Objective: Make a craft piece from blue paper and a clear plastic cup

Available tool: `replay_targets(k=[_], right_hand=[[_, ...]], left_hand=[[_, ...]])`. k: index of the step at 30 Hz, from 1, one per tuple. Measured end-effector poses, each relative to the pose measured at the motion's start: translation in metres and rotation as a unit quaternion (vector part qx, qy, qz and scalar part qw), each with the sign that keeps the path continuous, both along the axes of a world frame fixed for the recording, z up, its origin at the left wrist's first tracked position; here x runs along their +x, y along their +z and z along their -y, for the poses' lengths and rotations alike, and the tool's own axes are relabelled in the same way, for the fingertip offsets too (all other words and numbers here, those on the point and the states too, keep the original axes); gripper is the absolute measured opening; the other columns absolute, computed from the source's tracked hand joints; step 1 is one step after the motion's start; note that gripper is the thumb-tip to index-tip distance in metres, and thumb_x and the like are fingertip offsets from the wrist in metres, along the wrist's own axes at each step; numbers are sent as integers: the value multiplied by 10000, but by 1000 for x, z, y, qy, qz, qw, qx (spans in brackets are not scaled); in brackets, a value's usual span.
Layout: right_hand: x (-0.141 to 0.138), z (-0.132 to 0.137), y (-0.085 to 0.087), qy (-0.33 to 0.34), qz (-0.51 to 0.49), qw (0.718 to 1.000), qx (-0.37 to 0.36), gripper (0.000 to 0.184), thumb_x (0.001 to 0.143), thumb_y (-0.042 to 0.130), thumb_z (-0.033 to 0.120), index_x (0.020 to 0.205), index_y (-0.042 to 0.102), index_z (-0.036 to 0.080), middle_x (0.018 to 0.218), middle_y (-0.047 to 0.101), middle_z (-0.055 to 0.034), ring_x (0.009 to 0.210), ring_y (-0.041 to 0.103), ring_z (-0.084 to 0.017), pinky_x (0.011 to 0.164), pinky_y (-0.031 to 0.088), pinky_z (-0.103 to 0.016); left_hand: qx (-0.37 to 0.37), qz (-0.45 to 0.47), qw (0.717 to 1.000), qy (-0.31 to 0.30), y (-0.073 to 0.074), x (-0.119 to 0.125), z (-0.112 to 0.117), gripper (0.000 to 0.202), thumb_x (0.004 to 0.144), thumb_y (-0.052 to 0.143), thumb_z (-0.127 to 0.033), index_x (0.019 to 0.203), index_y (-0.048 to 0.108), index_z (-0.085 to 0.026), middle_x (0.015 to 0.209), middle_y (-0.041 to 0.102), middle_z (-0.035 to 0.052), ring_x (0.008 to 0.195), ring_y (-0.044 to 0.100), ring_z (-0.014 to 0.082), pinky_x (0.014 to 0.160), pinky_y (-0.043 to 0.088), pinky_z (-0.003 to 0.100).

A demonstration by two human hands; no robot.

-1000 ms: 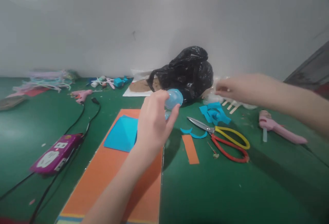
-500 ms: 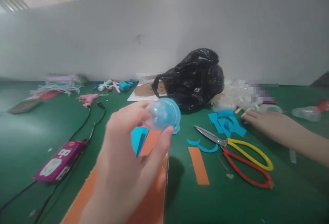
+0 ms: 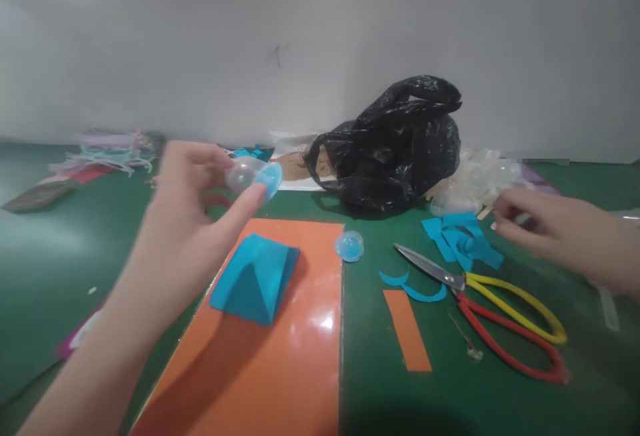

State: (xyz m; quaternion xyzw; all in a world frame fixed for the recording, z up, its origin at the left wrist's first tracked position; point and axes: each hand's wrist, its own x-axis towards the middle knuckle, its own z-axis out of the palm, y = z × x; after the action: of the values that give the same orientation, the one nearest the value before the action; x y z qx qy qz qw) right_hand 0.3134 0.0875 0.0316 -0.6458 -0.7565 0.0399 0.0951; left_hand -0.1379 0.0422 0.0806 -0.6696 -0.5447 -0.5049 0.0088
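Observation:
My left hand (image 3: 193, 189) is raised over the far left part of the orange board (image 3: 305, 363). Its thumb and fingers grip a clear plastic dome (image 3: 243, 175) with a round blue face turned to the right. Below it, a folded blue paper pyramid (image 3: 255, 279) sits on the board. A small clear cup with a blue middle (image 3: 349, 247) lies at the board's right edge. My right hand (image 3: 535, 226) is at the far right with curled fingers, beside a pile of clear plastic pieces (image 3: 465, 186) and wooden sticks; what it pinches is hidden.
Scissors (image 3: 455, 281), blue paper scraps (image 3: 463, 239), and an orange strip (image 3: 407, 329) lie right of the board. A black plastic bag (image 3: 390, 149) stands near the wall. Behind my left forearm is a partly covered purple box (image 3: 75, 336) with a cord.
My left hand has moved left with the dome, uncovering the pyramid and the small cup. The fingers of my right hand have curled in near the plastic pile. The view has shifted.

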Motion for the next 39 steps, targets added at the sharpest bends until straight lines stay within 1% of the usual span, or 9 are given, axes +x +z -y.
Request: replay_targets(k=[2, 6, 8, 12, 15, 20, 28, 34, 39], right_hand=[[-46, 4, 15, 94, -83, 992, -31, 112, 950, 521, 340, 859, 552, 282, 835, 693, -48, 714, 645, -231, 675, 461, -359], [-155, -4, 32, 226, -221, 937, -148, 104, 958, 511, 256, 855, 523, 263, 739, 688, 36, 688, 622, -175, 665, 444, -285], [-201, -23, 29, 247, -280, 917, -143, 93, 962, 532, 246, 869, 533, 255, 787, 702, 38, 757, 640, -172, 702, 454, -272], [-255, -72, 14, 196, -308, 928, -79, 134, 962, 526, 208, 831, 512, 233, 929, 698, -31, 857, 632, -188, 755, 462, -283], [-264, -101, 6, 159, -311, 937, -29, 120, 958, 497, 177, 855, 533, 226, 965, 672, -69, 919, 611, -222, 841, 461, -328], [-255, -119, 0, 140, -319, 937, 19, 168, 920, 539, 127, 795, 516, 236, 1053, 631, -85, 1033, 578, -233, 975, 417, -338], [-230, -120, 1, 72, -369, 926, -37, 184, 979, 555, 203, 798, 532, 230, 811, 622, 9, 770, 558, -176, 707, 418, -282], [-222, -117, 8, 72, -416, 902, -85, 196, 976, 615, 193, 783, 582, 214, 801, 663, 7, 749, 583, -147, 704, 458, -255], [-219, -120, 5, 69, -448, 884, -111, 213, 996, 608, 187, 786, 581, 209, 788, 683, -3, 704, 603, -126, 706, 506, -241]], left_hand=[[-80, 9, 997, -9, -7, -4, -24, 423, 836, 817, -485, 1067, 541, -264, 922, 685, 14, 809, 661, 215, 763, 570, 430], [-113, 65, 991, -9, -27, -8, -62, 356, 833, 759, -431, 1000, 497, -257, 888, 652, 14, 850, 652, 225, 758, 526, 367], [-135, 117, 984, -5, -39, -12, -72, 367, 818, 729, -452, 987, 474, -250, 840, 628, -3, 791, 637, 202, 717, 504, 331], [-188, 182, 965, -4, -63, -27, -78, 438, 802, 699, -531, 1023, 456, -241, 842, 618, -14, 814, 640, 195, 693, 498, 294], [-212, 162, 964, -1, -75, -39, -82, 476, 835, 665, -510, 1169, 469, -235, 933, 644, 2, 878, 655, 208, 776, 531, 332], [-203, -83, 973, 73, -80, -49, -99, 319, 954, 457, -288, 1234, 577, -195, 1073, 635, 98, 1071, 635, 269, 997, 509, 427], [-257, -476, 828, 146, -77, -35, -124, 351, 1050, 410, -353, 1264, 629, -182, 1310, 591, 204, 1128, 654, 369, 816, 544, 416], [-241, -557, 787, 113, -64, -29, -142, 369, 1057, 381, -236, 1282, 669, -188, 1358, 609, 225, 1129, 647, 382, 753, 552, 415], [-235, -573, 781, 82, -68, -27, -145, 431, 1000, 402, -71, 1239, 731, -215, 1396, 605, 207, 1191, 615, 367, 735, 577, 391]])
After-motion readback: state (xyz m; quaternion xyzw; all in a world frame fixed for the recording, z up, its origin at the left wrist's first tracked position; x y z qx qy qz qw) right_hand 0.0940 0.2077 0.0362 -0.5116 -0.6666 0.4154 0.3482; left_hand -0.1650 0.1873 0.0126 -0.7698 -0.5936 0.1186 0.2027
